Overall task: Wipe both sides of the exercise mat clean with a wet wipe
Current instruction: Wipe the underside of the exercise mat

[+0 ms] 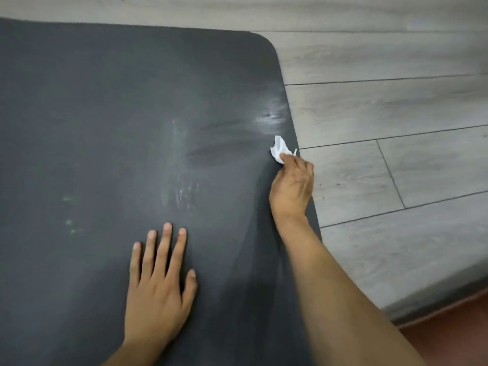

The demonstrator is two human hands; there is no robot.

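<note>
The dark mat lies flat on the grey floor. My left hand presses flat on it, fingers spread, holding it still. My right hand pinches the crumpled white wipe against the mat's right edge. I judge I'm mid-wipe on this first side; next comes covering the smudged middle, then flipping.

There is one camera, worn on the person's head. It looks forward and down from above, close to the dark mat on the gray floor. Both arms reach in from the bottom edge. The wide lens bends the mat's edges.
</note>
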